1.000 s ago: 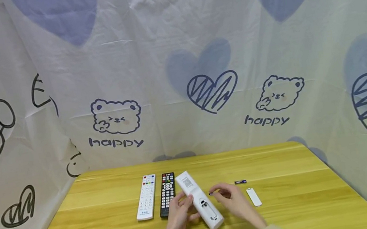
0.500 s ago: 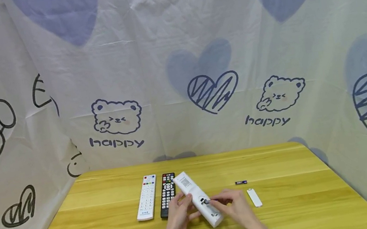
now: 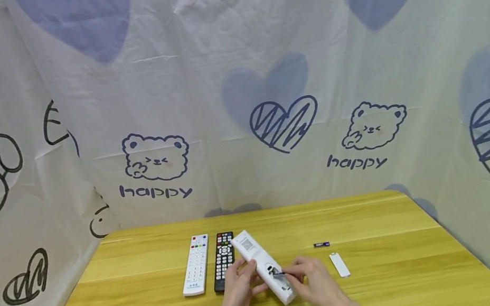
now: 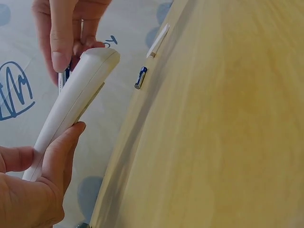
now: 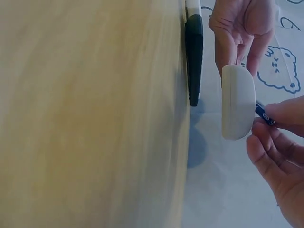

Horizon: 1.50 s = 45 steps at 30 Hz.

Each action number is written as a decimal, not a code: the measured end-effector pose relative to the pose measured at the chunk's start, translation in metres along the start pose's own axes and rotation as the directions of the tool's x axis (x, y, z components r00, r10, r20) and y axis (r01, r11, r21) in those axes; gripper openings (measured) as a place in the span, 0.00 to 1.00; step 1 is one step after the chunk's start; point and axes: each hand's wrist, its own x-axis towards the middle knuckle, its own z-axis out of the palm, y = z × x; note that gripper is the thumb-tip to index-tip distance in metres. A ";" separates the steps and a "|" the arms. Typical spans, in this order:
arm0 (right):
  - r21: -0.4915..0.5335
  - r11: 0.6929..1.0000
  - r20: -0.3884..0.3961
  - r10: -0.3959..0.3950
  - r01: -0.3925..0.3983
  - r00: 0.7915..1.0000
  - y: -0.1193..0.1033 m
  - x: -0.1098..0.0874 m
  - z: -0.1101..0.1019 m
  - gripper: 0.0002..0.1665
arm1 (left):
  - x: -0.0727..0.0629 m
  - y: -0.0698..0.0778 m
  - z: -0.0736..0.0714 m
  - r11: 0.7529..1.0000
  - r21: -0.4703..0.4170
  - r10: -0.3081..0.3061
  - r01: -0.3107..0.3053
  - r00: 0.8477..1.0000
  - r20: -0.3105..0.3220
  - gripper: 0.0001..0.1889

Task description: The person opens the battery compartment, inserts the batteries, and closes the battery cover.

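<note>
My left hand grips a white remote control, back side up, with its battery compartment uncovered. The thumb lies along one edge and the fingers go underneath. My right hand pinches a dark blue battery between thumb and fingertips. One end of that battery is at the open compartment, tilted against the remote's back; how far it sits inside is hidden. In the left wrist view the remote is seen from its side, held above the table. A second battery and the white battery cover lie to the right.
A white remote and a black remote lie side by side, buttons up, left of the hands on the wooden table. The black one is just beside the left hand. A printed cloth hangs behind the table.
My right hand has brought the battery leftward from beside the remote to its open compartment, then slightly lower. The left hand has shifted the remote only a little.
</note>
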 end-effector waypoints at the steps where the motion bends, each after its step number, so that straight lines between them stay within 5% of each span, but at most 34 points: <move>1: -0.016 1.000 -0.006 -0.024 0.023 1.000 -0.001 0.000 0.000 0.10 | 0.000 0.000 0.000 1.000 0.001 0.002 -0.002 1.000 0.000 0.28; 10: -0.123 0.983 0.020 -0.134 0.135 0.991 -0.005 -0.001 -0.005 0.07 | 0.001 -0.001 -0.001 1.000 0.007 0.012 -0.013 1.000 0.009 0.28; 16: -0.106 0.984 0.054 -0.136 0.141 0.989 -0.001 -0.002 -0.006 0.06 | 0.000 0.000 -0.001 1.000 0.007 0.005 -0.005 1.000 0.026 0.29; 23: 0.050 0.998 0.135 0.031 -0.038 0.990 0.003 0.002 -0.008 0.09 | 0.000 0.001 -0.001 1.000 0.013 -0.001 0.000 0.999 0.036 0.30; 29: 0.168 0.956 0.219 0.201 -0.239 0.955 0.007 0.006 -0.009 0.10 | 0.002 0.000 -0.003 1.000 0.009 -0.018 0.017 0.999 0.038 0.30; 45: 0.249 0.874 0.320 0.332 -0.417 0.887 0.012 0.007 -0.011 0.13 | 0.002 0.000 -0.005 1.000 0.028 -0.001 -0.002 0.996 0.089 0.30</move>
